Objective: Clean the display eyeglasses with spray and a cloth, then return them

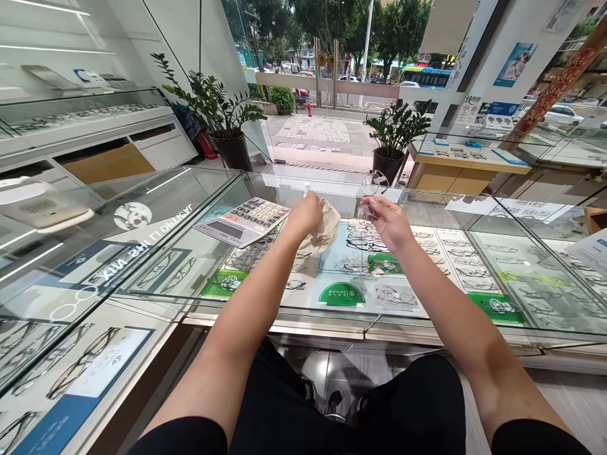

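My left hand (305, 217) is closed around a crumpled beige cloth (327, 225), which hangs out on its right side. A small white tip (307, 187) sticks up above that fist; what it belongs to is hidden. To the right, my right hand (389, 221) pinches a pair of thin-rimmed eyeglasses (374, 183) with clear lenses, raised over the glass counter (284, 308). The cloth and the eyeglasses are apart. Left of my left hand, a calculator (241, 221) lies on the counter top.
Under the glass, rows of eyeglass frames (363, 243) lie on display, with a green sign (341, 294) near the front. A white device (40, 203) stands at left. Two potted plants (227, 117) are beyond the counter, before the window.
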The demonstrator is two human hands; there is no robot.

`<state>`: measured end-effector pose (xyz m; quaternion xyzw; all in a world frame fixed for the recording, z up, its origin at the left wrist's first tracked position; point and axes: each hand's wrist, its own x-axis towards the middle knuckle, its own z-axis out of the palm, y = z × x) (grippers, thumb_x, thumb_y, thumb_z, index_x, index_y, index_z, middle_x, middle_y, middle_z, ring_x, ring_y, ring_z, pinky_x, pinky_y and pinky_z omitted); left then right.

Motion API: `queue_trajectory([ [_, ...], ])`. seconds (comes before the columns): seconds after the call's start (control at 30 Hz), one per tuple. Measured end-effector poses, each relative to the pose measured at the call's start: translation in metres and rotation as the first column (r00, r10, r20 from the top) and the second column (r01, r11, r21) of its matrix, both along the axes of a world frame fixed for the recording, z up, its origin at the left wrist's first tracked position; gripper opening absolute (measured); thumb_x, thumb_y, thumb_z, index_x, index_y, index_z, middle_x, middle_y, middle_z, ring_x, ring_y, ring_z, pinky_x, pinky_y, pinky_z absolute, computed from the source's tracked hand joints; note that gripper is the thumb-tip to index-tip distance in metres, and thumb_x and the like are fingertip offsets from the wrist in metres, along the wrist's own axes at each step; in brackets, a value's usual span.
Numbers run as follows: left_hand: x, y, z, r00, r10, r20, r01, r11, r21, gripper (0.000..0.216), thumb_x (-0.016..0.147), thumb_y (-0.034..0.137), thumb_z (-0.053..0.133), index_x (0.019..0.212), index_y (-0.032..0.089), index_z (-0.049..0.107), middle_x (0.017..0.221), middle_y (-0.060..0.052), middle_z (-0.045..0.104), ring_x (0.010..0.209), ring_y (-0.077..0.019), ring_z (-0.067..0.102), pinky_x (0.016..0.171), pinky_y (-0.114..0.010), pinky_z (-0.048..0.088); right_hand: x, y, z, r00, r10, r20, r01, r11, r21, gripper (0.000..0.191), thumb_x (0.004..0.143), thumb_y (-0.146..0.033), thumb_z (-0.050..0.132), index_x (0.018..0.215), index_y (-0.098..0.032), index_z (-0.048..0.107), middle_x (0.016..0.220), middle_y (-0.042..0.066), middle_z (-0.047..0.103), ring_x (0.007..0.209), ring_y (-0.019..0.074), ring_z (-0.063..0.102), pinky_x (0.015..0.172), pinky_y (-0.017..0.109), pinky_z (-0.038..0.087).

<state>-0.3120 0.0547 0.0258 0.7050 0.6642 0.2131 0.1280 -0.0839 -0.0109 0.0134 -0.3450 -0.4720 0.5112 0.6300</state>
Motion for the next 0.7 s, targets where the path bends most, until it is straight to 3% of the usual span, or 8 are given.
queue_trajectory([
  [0.13,-0.003,0.003,0.004,0.977,-0.038,0.210,0.024,0.997,0.068,0.028,0.113,0.036,0.055,0.094,0.023,0.070,0.106,-0.014,0.082,0.108,-0.0357,0.075,0.098,-0.043,0.054,0.000,0.000,0.001,1.000,0.006,-0.018,-0.006,1.000,-0.001,0.042,0.065,-0.059,0.106,0.090,-0.030,0.088,0.107,0.003,0.086,0.094,0.0184,0.072,0.087,0.034,0.060],
  [0.2,-0.004,0.004,0.006,0.944,-0.073,0.320,0.037,0.992,0.118,0.029,0.112,0.035,0.058,0.087,0.024,0.066,0.093,-0.009,0.078,0.096,-0.0303,0.072,0.092,-0.040,0.053,0.000,-0.001,0.002,1.000,0.004,-0.009,-0.004,1.000,0.003,0.041,0.066,-0.059,0.105,0.090,-0.030,0.088,0.108,0.003,0.086,0.094,0.0187,0.072,0.087,0.035,0.060],
  [0.37,-0.002,0.003,0.009,0.804,-0.224,0.551,0.092,0.962,0.256,0.031,0.115,0.038,0.054,0.088,0.024,0.059,0.076,-0.001,0.060,0.074,-0.0205,0.059,0.076,-0.034,0.049,0.001,-0.001,0.003,1.000,0.014,-0.015,-0.014,1.000,0.006,0.041,0.068,-0.059,0.105,0.090,-0.030,0.087,0.109,0.003,0.087,0.095,0.0196,0.073,0.087,0.036,0.061],
  [0.5,0.003,0.000,0.010,0.660,-0.322,0.678,0.161,0.943,0.291,0.039,0.115,0.056,0.058,0.091,0.025,0.056,0.070,0.002,0.049,0.062,-0.0158,0.047,0.063,-0.030,0.040,-0.001,-0.002,0.003,0.999,0.029,-0.037,-0.029,1.000,0.006,0.042,0.067,-0.060,0.105,0.091,-0.031,0.088,0.109,0.002,0.087,0.101,0.0204,0.075,0.091,0.036,0.062],
  [0.7,0.010,-0.014,0.015,0.515,-0.452,0.728,0.324,0.889,0.324,0.052,0.107,0.075,0.065,0.095,0.025,0.057,0.074,0.001,0.058,0.062,-0.0152,0.052,0.060,-0.029,0.045,-0.005,-0.007,0.007,0.999,0.046,-0.026,-0.044,0.998,0.048,0.040,0.071,-0.062,0.103,0.092,-0.032,0.087,0.127,0.003,0.088,0.133,0.0281,0.075,0.107,0.041,0.063],
])
